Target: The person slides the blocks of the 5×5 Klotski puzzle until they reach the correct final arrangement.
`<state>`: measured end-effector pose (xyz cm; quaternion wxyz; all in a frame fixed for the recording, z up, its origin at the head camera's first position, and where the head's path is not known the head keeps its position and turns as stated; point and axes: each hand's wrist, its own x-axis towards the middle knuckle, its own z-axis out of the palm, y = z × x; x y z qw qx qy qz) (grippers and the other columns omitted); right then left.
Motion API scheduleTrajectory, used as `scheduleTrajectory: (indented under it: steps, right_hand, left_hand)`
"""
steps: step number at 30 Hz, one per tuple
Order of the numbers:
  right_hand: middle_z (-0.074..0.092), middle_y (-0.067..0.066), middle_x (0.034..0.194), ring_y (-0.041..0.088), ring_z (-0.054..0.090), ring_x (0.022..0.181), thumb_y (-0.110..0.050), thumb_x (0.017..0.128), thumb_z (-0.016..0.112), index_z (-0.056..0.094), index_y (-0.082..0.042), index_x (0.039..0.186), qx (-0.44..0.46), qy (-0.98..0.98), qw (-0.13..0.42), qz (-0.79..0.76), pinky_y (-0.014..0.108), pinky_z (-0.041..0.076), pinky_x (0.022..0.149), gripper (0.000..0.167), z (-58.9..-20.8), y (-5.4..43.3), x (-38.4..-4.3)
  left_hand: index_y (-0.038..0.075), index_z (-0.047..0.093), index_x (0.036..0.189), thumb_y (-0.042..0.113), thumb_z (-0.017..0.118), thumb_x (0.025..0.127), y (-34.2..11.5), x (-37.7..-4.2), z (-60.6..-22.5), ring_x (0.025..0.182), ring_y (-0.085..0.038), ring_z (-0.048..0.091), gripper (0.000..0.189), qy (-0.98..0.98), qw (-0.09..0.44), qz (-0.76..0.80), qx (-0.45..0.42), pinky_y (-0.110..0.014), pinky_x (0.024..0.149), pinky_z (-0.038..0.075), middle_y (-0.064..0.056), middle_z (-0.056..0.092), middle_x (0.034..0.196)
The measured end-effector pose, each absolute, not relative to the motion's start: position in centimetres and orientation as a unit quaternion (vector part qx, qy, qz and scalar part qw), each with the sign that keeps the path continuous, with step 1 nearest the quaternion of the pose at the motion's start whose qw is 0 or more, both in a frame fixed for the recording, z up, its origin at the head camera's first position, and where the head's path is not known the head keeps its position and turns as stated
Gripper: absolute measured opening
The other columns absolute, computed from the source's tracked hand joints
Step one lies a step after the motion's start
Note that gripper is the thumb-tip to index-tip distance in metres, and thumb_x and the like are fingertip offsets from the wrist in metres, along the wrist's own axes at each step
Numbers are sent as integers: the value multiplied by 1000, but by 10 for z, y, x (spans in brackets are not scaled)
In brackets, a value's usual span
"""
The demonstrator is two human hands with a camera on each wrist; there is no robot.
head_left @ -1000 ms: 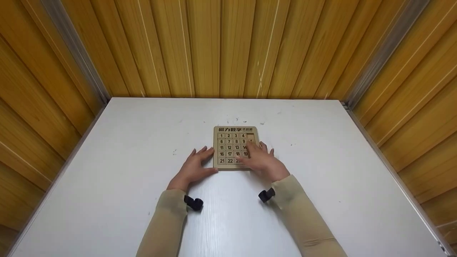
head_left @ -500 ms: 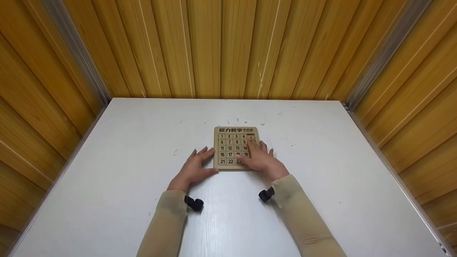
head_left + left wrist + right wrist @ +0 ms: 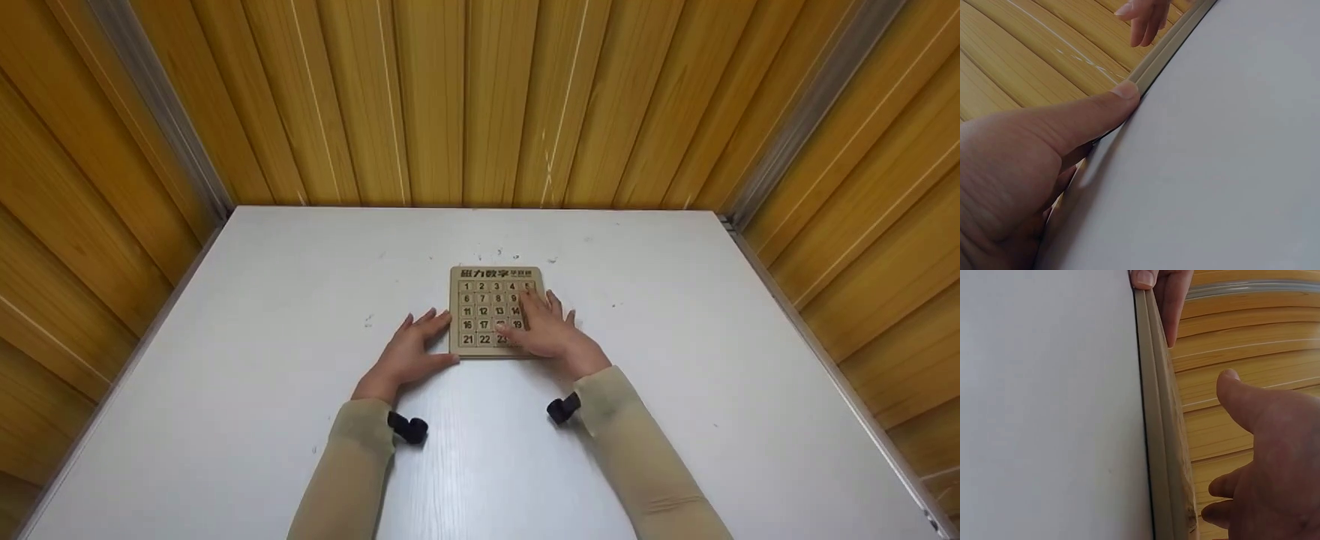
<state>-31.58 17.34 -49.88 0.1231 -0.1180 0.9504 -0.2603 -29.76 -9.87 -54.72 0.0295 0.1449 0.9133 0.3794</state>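
A wooden number slide puzzle (image 3: 484,311) lies flat on the white table, its numbered tiles in rows under a printed title strip. My left hand (image 3: 409,352) holds the puzzle's near left corner, thumb at the near edge and fingers along the left side. In the left wrist view, the left thumb (image 3: 1100,112) presses on the board's edge. Over the right columns, my right hand (image 3: 551,334) has its index fingertip right at the 5 tile (image 3: 527,286) in the top right corner. Its palm and fingers hide the lower right tiles.
A white table (image 3: 225,315) surrounds the puzzle, with small dark marks past its far edge. Yellow wood-look panels (image 3: 480,105) stand behind and at both sides. Black wrist cameras (image 3: 409,427) sit at both sleeve cuffs.
The 5 tile has slid away from me into the top right space, pushed by my right index finger. That hand has shifted slightly; my left hand has stayed in place.
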Motion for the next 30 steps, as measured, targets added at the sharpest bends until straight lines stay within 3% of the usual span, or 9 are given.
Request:
scheduleTrajectory:
  steps: [12,30]
  right_hand:
    - [8,9,175,39,-6,162,-65,97,56,12,-16,167,-143,951,154,-226,72,-10,126,96,-490,184,-286]
    - [-1,4,176,33,-11,162,-67,96,54,9,-19,167,-135,951,166,-223,64,-12,129,97,-494,187,-291]
  left_hand:
    - [19,46,155,34,84,85,-98,-297,-550,160,-19,25,81,911,30,387,139,-43,136,2,2,45,162]
    - [20,46,156,35,85,84,-98,-297,-547,159,-19,26,83,915,34,379,131,-44,136,4,4,45,162]
